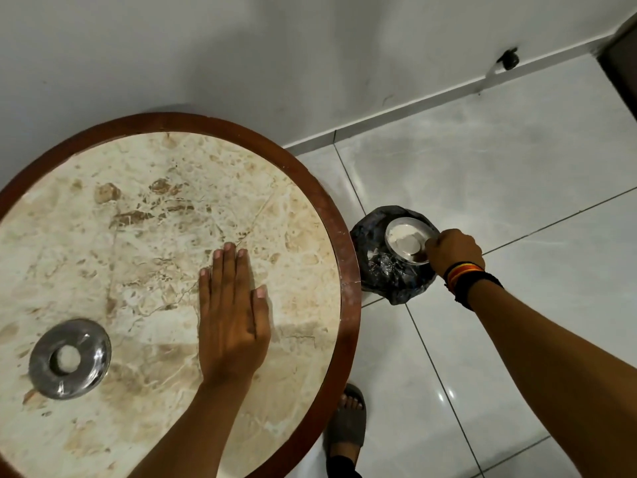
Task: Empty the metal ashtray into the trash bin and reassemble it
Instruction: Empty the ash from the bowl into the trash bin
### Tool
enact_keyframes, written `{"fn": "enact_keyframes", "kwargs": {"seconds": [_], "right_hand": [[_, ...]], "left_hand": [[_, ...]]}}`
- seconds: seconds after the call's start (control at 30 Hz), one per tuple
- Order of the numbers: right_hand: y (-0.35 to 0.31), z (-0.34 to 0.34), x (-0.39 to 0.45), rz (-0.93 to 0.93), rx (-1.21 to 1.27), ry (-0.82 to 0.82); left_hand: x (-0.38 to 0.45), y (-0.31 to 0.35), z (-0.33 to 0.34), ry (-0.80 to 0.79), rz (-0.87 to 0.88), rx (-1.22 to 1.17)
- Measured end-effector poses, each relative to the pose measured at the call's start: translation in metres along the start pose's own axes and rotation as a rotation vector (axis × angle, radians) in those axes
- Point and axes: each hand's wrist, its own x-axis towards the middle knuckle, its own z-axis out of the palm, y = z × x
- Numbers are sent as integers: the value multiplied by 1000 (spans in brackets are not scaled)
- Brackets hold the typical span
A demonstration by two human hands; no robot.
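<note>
**Ashtray taken apart, emptying in progress, reassembly still to do**

Already separated into two parts. Ring-shaped metal lid (70,358) lying alone on the round marble table (344,243), near the left edge, touched by nothing. Metal ashtray bowl (408,240) held over the trash bin (389,270), which stands on the tiled floor (517,174) just beside the table and is lined with a dark bag. Right hand (454,251) closed around the near rim of the bowl, fingers curled tight on it; bowl tilted only a little, opening facing up toward the camera. Pale ash visible inside, plus a brownish bit at the lower rim, so probably not emptied yet, or only partly. Left hand (231,320) flat on the table top, palm down, fingers straight and close together, holding nothing, well apart from the lid.

Left to do, by judgement: tipping the bowl further until clean, bringing it back to the table, setting the lid on it again.
</note>
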Motion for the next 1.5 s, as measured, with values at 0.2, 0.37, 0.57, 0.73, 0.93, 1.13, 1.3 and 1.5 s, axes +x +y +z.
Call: {"fn": "enact_keyframes", "kwargs": {"seconds": [0.2, 0.37, 0.57, 0.73, 0.93, 1.13, 1.3, 1.5], "right_hand": [[5, 23, 8, 62, 147, -236], [16, 53, 4, 387, 730, -750], [22, 81, -3, 575, 1522, -1342], [6, 96, -17, 525, 1946, -1538], [-10, 100, -14, 504, 2097, -1517], [-11, 105, -8, 563, 2078, -1505], [-19, 121, -8, 704, 1934, -1519], [-26, 116, -2, 689, 2056, -1544]], "left_hand": [[0, 0, 0, 8, -2, -2], [1, 0, 0, -14, -12, -17], [1, 0, 1, -25, -20, 9], [1, 2, 1, -20, -25, 5], [1, 3, 0, -15, -16, -17], [2, 3, 0, -23, -8, -31], [1, 2, 1, -5, 4, -42], [1, 2, 2, 15, 20, -32]]}}
